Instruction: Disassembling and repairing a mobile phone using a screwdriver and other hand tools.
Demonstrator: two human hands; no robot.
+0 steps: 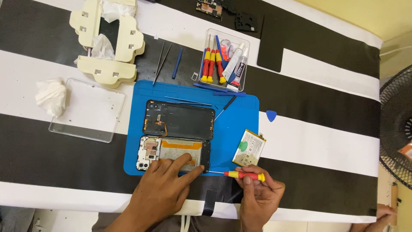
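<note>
An opened phone body [171, 151] lies on a blue work mat [234, 124], its insides facing up. My left hand [165, 189] rests on its lower right part, fingers spread and pressing it down. My right hand [259, 193] grips a red and yellow screwdriver [242, 175], held level with its thin tip pointing left at the phone's bottom right corner. The phone's black back cover [180, 119] lies just above the body. A flat battery [249, 148] leans at the mat's right edge, close above my right hand.
A clear tray [221, 58] holds several screwdrivers and glue tubes. Tweezers [161, 60] and a blue pry tool [177, 63] lie beside a cream clamp fixture [109, 41]. A clear plastic sheet [88, 109], crumpled tissue [50, 95], a blue pick [271, 115] and a fan [397, 124] are around.
</note>
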